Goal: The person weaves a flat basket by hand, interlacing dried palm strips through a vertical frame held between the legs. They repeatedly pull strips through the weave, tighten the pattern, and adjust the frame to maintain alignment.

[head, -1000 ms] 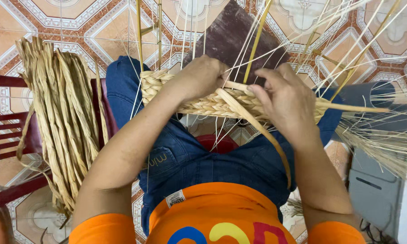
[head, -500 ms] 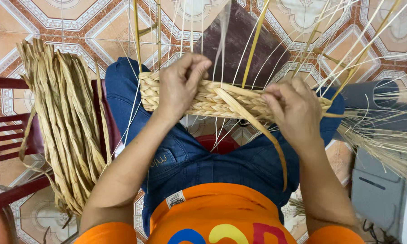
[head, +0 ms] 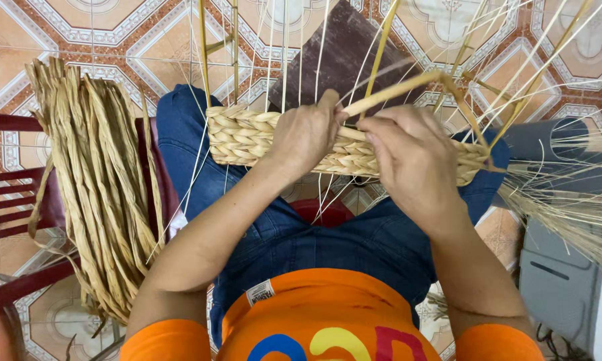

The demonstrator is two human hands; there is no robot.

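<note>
Nearest, right hand [head: 414, 160] pinching a flat tan reed strand [head: 394, 90]; left hand [head: 304, 137] clasped over the rim of a half-woven straw-coloured basket [head: 241, 137] lying across blue-jeaned knees. Leftward, bundle of dried tan reeds [head: 97, 180] draped on a red chair [head: 7, 207]. Beyond, patterned tile floor [head: 114, 40].

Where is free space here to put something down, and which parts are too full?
Bare tiled floor lies above the bundle of dried reed strands, left of the dark board. The lap is crowded: both hands, left and right, hold the woven basket, thin stakes fanning upward.
</note>
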